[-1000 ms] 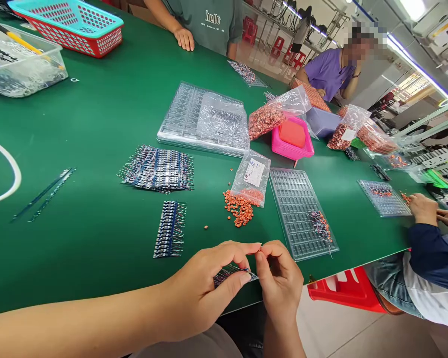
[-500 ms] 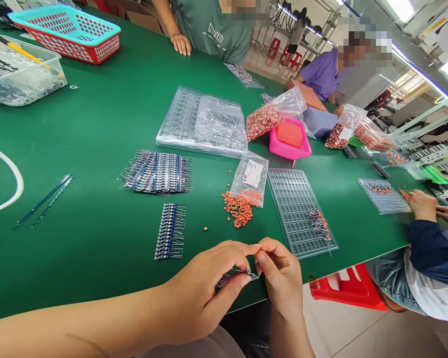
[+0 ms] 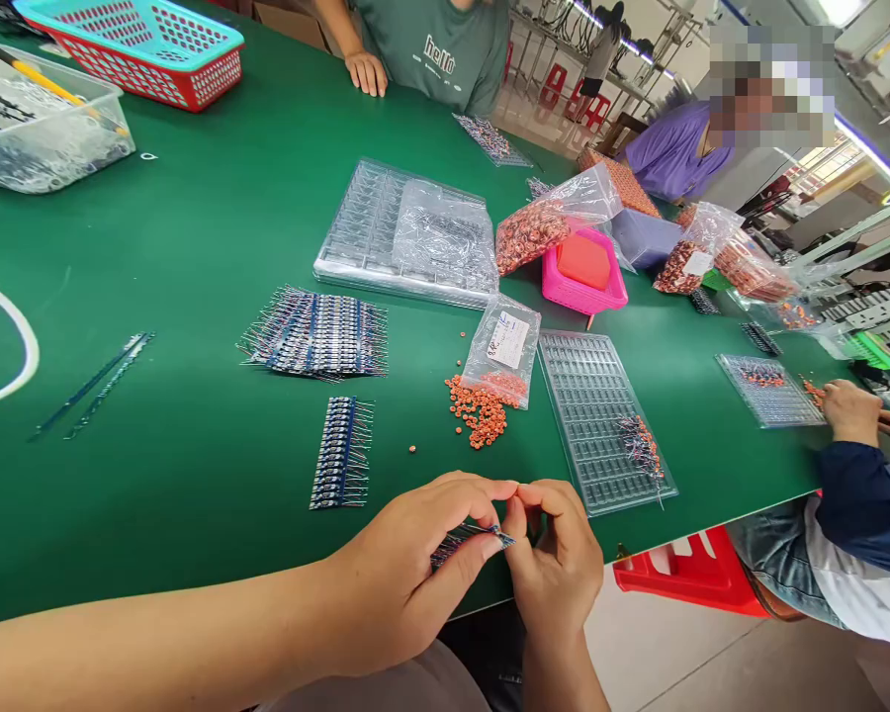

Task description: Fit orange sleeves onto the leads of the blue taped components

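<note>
Left hand (image 3: pixel 407 564) pinches a wired strip (image 3: pixel 452 546) between thumb and fingers, its end poking out toward the right hand (image 3: pixel 560 559). Right fingers are curled, their tips meeting the left index fingertip above that end; whether they grip a small part cannot be told. Step in hand, as judged: fine fingertip work at the strip's end. Next move seems to call for a steady left pinch and careful alignment by the right fingertips. Just beyond the hands: loose orange rings (image 3: pixel 479 415), partly under a labelled bag (image 3: pixel 505 341). Beyond the right hand: clear ribbed tray (image 3: pixel 575 396), wired pieces (image 3: pixel 642 450) bunched on its right side. Beyond the left hand, on the green tabletop (image 3: pixel 193 494): one wired panel (image 3: pixel 341 453), then a larger stack (image 3: pixel 326 331) farther out.
</note>
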Demonstrator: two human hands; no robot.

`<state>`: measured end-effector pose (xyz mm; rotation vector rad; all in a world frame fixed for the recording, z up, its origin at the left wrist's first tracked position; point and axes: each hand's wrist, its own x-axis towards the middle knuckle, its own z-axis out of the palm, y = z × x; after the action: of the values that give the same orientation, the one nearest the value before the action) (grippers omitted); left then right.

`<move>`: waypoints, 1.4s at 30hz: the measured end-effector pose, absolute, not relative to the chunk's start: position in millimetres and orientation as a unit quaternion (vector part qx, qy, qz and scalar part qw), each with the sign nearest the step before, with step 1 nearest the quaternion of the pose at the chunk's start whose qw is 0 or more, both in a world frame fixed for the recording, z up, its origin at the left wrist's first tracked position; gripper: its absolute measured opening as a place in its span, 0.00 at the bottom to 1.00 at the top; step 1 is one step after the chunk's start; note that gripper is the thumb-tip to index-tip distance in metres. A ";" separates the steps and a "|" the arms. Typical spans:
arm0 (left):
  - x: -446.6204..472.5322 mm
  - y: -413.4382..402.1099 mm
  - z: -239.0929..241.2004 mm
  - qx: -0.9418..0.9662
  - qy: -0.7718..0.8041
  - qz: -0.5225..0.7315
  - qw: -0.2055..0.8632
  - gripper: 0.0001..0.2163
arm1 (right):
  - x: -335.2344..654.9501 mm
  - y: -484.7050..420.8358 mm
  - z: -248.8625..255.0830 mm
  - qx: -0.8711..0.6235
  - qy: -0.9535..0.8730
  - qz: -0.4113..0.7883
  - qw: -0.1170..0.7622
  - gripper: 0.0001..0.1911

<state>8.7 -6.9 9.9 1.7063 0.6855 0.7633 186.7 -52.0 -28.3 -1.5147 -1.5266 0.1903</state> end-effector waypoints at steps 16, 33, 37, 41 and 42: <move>11.8 0.0 10.0 0.526 0.322 0.280 0.735 0.05 | 187.3 -53.9 -31.5 -0.604 -0.627 0.085 0.484 0.10; 13.2 -2.9 13.2 0.509 0.339 0.270 0.744 0.06 | 184.7 -54.0 -30.0 -0.605 -0.625 0.062 0.490 0.09; 17.9 0.8 13.2 0.444 0.381 0.271 0.765 0.08 | 188.3 -54.0 -28.1 -0.592 -0.591 0.169 0.521 0.05; 20.0 5.0 16.4 0.462 0.412 0.261 0.741 0.09 | 192.8 -52.6 -26.1 -0.560 -0.552 0.286 0.548 0.03; 20.1 5.5 17.1 0.468 0.414 0.262 0.736 0.09 | 193.5 -52.2 -26.0 -0.553 -0.546 0.300 0.554 0.03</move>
<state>20.1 5.5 17.1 1.0283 0.9092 0.5755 193.5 -52.2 -26.0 -1.3064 -1.2909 0.7082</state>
